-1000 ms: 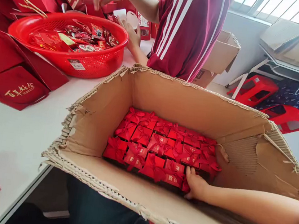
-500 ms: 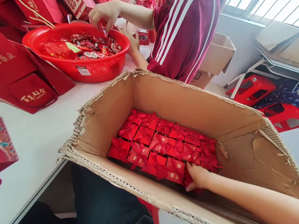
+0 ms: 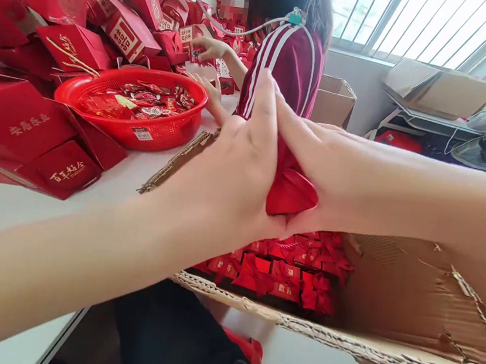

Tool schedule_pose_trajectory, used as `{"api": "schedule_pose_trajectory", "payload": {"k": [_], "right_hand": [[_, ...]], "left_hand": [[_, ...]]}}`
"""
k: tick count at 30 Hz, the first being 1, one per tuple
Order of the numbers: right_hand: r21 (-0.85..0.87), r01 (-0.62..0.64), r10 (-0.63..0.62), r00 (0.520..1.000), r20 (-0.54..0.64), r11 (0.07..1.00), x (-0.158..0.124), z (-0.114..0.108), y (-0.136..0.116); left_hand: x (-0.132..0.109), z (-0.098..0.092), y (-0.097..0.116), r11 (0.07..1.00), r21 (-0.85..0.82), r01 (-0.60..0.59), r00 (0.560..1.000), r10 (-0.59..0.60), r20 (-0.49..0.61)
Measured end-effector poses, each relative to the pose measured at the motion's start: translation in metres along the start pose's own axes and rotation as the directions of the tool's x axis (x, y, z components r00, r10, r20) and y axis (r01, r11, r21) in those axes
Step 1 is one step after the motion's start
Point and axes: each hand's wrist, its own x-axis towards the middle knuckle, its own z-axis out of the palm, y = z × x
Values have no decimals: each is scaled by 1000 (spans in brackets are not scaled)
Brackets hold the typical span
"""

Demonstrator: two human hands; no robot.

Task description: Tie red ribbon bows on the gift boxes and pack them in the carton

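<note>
Both my hands are raised close to the camera above a torn cardboard carton (image 3: pixel 410 297). My left hand (image 3: pixel 235 175) and my right hand (image 3: pixel 315 167) press together around a small red gift box (image 3: pixel 288 190), fingers closed on it from both sides. Below them, the carton holds several small red ribbon-tied gift boxes (image 3: pixel 285 270) packed in rows. Part of the carton and its contents is hidden behind my arms.
A red plastic basket (image 3: pixel 143 128) of wrapped sweets sits on the white table (image 3: pixel 9 206). Red gift bags (image 3: pixel 31 138) are piled at left and back. A person in a maroon striped shirt (image 3: pixel 284 63) works across the table. Cardboard boxes (image 3: pixel 440 91) stand by the window.
My right hand has come up out of the carton with a small red box, and my left hand has entered and joined it. The view has tilted upward.
</note>
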Motion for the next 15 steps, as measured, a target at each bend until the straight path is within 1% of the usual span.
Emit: {"api": "schedule_pose_trajectory", "payload": {"k": [2,3,5,6,7,8,9,10,11,12,13,14,15], "right_hand": [[-70,-104,107,994,38,992,-7,4,7],[-108,-164,172,982,71,981,-12,7,12],[-183,-289,318,935,157,940,-29,16,23],[-224,-344,389,898,204,912,-40,23,31],[-269,-383,449,857,253,884,-54,32,40],[-313,-410,499,813,299,856,-70,44,50],[-352,-425,540,760,362,834,-87,57,62],[-379,-431,569,699,434,819,-105,72,73],[-384,-419,568,644,513,822,-124,86,83],[-385,-397,553,590,588,833,-142,101,93],[-409,-380,558,527,642,830,-159,114,100],[-439,-361,567,463,681,823,-173,126,105],[-465,-344,576,418,702,816,-184,136,108]], "left_hand": [[7,7,7,998,57,-26,999,23,46],[7,11,9,997,68,-28,996,23,82],[-2,17,10,998,57,-13,980,1,200],[-12,19,8,999,54,5,956,-21,292],[-26,19,6,998,51,36,913,-53,403],[-42,19,2,995,59,78,852,-97,515],[-59,18,-2,988,63,143,782,-152,605],[-77,17,-7,977,43,207,708,-180,683],[-94,17,-12,967,46,251,680,-210,703],[-108,17,-15,963,52,263,675,-222,704],[-120,17,-18,963,61,262,680,-229,696],[-129,18,-20,965,72,253,694,-233,681],[-135,20,-22,967,80,241,705,-231,670]]}}
